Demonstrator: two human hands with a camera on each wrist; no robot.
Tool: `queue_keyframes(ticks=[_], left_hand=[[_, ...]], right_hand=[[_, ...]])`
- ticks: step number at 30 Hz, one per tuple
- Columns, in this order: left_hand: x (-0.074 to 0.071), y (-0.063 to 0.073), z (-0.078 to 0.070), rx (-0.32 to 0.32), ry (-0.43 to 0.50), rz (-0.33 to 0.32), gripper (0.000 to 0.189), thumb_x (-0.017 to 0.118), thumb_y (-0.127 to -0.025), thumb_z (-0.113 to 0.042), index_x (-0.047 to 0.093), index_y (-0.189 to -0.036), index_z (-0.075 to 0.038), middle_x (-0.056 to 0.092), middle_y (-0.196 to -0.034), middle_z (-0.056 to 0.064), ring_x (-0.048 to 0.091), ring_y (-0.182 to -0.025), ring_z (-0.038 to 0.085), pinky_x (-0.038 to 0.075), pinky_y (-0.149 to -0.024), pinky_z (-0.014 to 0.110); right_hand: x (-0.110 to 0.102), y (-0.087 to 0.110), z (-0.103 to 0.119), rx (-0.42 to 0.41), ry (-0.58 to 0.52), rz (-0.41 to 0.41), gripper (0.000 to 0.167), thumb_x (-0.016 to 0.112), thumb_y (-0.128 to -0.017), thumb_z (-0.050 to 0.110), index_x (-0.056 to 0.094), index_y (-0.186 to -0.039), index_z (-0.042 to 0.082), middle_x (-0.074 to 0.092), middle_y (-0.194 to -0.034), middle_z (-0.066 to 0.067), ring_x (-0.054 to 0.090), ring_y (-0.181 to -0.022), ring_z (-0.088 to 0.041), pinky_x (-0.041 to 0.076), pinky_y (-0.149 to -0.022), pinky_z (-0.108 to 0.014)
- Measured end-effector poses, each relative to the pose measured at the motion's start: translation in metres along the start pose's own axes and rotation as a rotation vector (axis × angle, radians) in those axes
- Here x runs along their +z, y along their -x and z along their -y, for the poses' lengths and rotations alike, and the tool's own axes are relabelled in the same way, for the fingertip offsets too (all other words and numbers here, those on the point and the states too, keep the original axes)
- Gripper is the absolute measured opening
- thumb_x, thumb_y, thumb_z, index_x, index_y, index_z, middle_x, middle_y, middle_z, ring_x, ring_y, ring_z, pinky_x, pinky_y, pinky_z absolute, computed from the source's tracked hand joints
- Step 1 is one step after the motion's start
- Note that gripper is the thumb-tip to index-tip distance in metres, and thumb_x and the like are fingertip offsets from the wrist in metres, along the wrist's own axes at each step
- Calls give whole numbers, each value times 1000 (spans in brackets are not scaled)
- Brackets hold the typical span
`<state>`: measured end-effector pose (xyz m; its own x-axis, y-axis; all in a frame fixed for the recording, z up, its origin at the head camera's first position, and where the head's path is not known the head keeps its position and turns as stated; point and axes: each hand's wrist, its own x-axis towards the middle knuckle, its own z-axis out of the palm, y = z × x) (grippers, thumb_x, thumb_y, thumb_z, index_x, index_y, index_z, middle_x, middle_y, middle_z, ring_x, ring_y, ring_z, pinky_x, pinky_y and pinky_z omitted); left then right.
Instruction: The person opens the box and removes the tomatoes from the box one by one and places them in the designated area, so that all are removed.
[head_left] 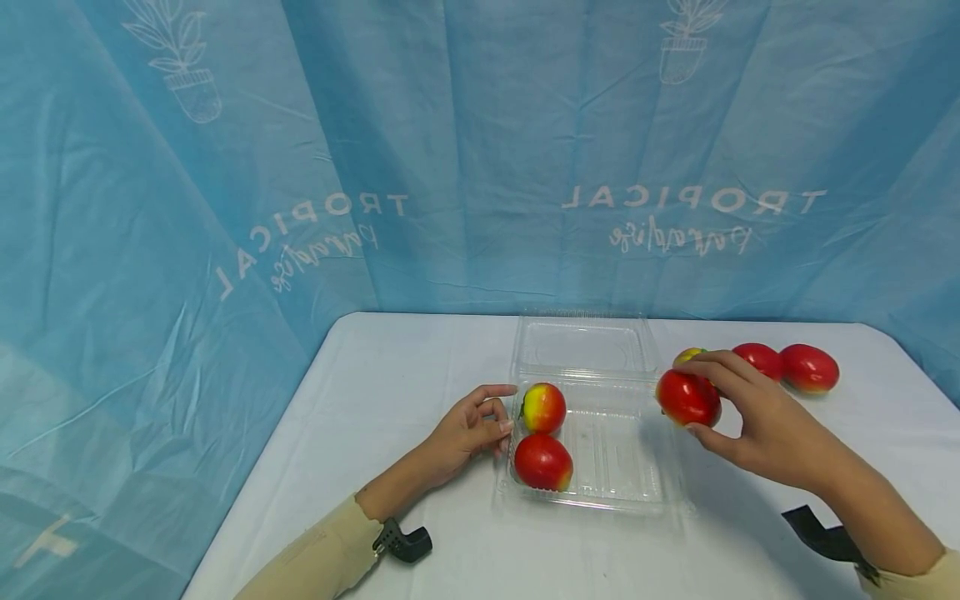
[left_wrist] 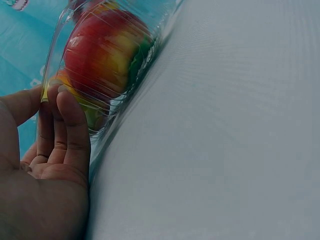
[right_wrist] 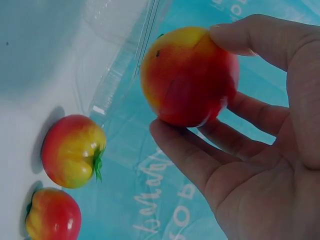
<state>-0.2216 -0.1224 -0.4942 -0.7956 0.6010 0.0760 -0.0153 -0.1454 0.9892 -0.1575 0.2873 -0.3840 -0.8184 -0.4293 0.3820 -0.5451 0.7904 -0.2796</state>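
A clear plastic clamshell container (head_left: 615, 454) lies on the table with its lid (head_left: 585, 346) folded back. Two red-and-yellow tomatoes, an upper one (head_left: 545, 407) and a lower one (head_left: 543, 462), sit along its left side. At its left wall, my left hand (head_left: 465, 437) pinches the rim between thumb and fingers, with a tomato (left_wrist: 102, 55) showing through the plastic. Held above the container's right edge is another tomato (head_left: 686, 398), gripped by the thumb and fingertips of my right hand (head_left: 780, 429). The held tomato (right_wrist: 187, 77) shows a yellow side in the right wrist view.
On the table's right side lie more tomatoes: one at the far right (head_left: 810, 369), another beside it (head_left: 757, 359), and one partly hidden (head_left: 687, 356) behind my right hand. A white cloth covers the table (head_left: 405, 358). Blue printed curtains (head_left: 510, 167) hang behind and at the left.
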Motion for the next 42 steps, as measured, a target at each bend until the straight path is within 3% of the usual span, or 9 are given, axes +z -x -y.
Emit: queue_keyframes(ticks=[10,18,42], left_hand=[[0,0,0,-5,3,0,56,62,-105,-4,41,-157,-5,58,-99,7,64,-78,13,60,-73,24],[0,1,-1,-8,2,0,58,62,-105,-5,39,-158,-4,58,-99,6,64,-78,13,60,-74,24],[-1,0,1,-6,7,5,55,61,-105,-3,41,-156,-6,58,-99,6,64,-79,13,60,-74,24]], right_hand=[[-4,2,-5,30,29,42,99,107,-52,15,60,-138,14,59,-134,-8,59,-120,-31,66,-72,-48],[-6,4,-13,91,26,124,97,107,-52,17,60,-137,12,59,-133,-14,57,-121,-40,65,-73,-54],[4,5,-30,202,36,290,89,106,-54,20,64,-131,7,58,-134,-23,57,-121,-50,65,-70,-52]])
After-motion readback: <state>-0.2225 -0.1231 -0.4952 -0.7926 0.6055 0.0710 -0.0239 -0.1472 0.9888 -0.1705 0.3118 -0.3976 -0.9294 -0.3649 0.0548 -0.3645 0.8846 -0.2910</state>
